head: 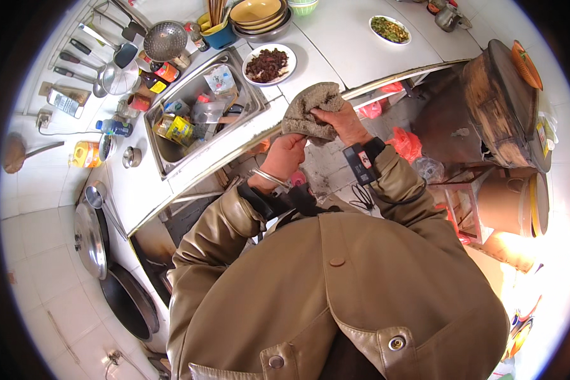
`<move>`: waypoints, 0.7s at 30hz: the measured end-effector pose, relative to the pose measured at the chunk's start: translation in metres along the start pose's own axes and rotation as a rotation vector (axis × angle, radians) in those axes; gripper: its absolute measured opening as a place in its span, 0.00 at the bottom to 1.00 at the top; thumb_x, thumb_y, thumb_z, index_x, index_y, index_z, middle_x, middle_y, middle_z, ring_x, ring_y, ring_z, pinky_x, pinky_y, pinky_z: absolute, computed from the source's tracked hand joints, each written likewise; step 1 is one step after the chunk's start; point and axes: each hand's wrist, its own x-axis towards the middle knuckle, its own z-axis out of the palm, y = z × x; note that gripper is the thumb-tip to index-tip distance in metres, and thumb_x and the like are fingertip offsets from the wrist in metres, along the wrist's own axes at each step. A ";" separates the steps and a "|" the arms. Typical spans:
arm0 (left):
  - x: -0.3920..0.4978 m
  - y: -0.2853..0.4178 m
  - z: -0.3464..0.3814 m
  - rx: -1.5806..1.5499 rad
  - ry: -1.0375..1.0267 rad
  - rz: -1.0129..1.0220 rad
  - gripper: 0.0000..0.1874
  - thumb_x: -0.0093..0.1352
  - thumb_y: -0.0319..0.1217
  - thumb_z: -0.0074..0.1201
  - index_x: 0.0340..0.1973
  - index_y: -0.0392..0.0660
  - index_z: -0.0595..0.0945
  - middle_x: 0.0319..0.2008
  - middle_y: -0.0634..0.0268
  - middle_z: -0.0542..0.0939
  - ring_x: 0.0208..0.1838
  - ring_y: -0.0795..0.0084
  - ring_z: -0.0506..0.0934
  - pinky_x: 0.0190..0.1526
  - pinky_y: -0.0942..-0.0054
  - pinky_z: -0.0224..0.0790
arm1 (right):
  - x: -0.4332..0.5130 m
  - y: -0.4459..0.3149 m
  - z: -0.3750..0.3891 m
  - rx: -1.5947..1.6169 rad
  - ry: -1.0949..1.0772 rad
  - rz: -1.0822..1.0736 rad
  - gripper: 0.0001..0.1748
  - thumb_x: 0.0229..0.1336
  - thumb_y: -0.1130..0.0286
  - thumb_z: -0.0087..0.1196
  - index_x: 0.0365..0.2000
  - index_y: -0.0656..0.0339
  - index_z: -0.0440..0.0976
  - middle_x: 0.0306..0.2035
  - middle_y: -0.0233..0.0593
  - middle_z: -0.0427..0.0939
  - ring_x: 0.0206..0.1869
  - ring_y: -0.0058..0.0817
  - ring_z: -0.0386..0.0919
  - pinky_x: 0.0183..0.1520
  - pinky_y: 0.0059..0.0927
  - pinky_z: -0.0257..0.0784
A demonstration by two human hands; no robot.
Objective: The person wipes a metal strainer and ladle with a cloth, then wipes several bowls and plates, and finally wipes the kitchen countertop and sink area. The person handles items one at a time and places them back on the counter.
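A grey-brown fleecy cloth (313, 107) is held up between both hands, bunched and folded, in front of the counter's front edge. My left hand (283, 156) pinches its lower left edge, and a silver bangle circles that wrist. My right hand (344, 124) grips the right side, with the thumb lying across the pile. Past the cloth, on the white tiled counter (316, 52), stands a white plate of dark reddish-brown food (269, 64). To the left is a steel sink (167, 159) holding a cleaver (208, 113), a yellow packet (179, 130) and other packaging.
Stacked bowls (256, 12) and a chopstick holder (217, 34) stand behind the sink. A plate of chopped greens (389, 30) is at the far right. Bottles (165, 71) line the wall under hanging utensils. A large wooden barrel (498, 104) and red plastic bags (405, 143) are on my right.
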 end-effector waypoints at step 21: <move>0.174 0.071 -0.014 0.797 0.101 0.510 0.06 0.67 0.28 0.40 0.35 0.41 0.72 0.19 0.53 0.73 0.24 0.54 0.73 0.27 0.62 0.64 | 0.069 -0.081 -0.103 0.589 0.109 0.051 0.22 0.56 0.66 0.52 0.49 0.66 0.64 0.45 0.40 0.74 0.49 0.32 0.72 0.52 0.32 0.68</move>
